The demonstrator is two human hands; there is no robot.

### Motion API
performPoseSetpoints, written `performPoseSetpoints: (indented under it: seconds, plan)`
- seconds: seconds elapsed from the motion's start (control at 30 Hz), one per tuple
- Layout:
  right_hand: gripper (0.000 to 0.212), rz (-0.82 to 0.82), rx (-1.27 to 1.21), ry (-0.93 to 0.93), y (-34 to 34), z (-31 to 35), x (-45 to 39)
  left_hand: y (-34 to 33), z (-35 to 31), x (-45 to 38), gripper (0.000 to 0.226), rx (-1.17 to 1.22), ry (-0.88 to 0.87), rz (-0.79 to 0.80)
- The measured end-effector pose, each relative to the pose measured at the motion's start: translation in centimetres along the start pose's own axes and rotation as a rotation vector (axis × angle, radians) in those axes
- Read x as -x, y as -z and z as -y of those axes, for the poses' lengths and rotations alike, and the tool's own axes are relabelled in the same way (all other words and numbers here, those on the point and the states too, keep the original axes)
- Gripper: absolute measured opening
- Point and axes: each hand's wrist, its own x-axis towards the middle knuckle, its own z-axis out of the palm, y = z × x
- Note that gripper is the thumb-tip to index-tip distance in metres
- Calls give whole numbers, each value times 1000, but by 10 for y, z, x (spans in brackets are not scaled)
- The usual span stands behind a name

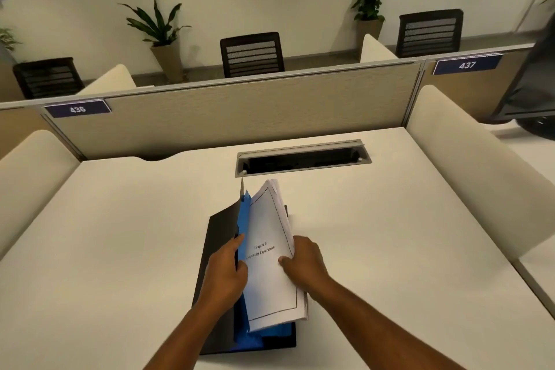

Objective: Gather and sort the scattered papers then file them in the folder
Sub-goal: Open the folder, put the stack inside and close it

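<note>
Both forearms are seen entering from the bottom edge and converging on a black folder (216,249) that lies open on the white surface (120,234), near its front centre.

The left hand (226,269) is placed at the folder's left cover, which is raised and tilted upward. Its fingers are curled against the edge of that cover and a blue divider sheet (243,216) standing just behind it; the index finger is extended along the blue sheet. The cover is held up by this hand.

The right hand (304,261) is closed around the right edge of a stack of white papers (270,264). The thumb is pressed on the printed top page and the remaining fingers are wrapped behind the stack, so a pinching grip is shown. The stack is held tilted, its lower end resting inside the folder on the blue lining of the right-hand cover, its upper end lifted clear and fanned slightly. A chapter heading is printed on the top page.

Beyond the folder, a recessed cable tray (303,158) is set into the surface. A beige partition (234,111) bearing the label 436 (78,109) is fixed behind it.
</note>
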Motion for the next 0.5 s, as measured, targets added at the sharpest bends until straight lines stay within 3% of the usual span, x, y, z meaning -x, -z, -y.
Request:
performPoseSetpoints:
  seconds: [0.23, 0.5]
  plan:
    - [38, -25, -140, -53, -42, -4, 6, -6, -15, 9, 58, 5, -44, -5]
    - [16, -35, -34, -71, -68, 9, 8, -14, -26, 19, 57, 55, -18, -30]
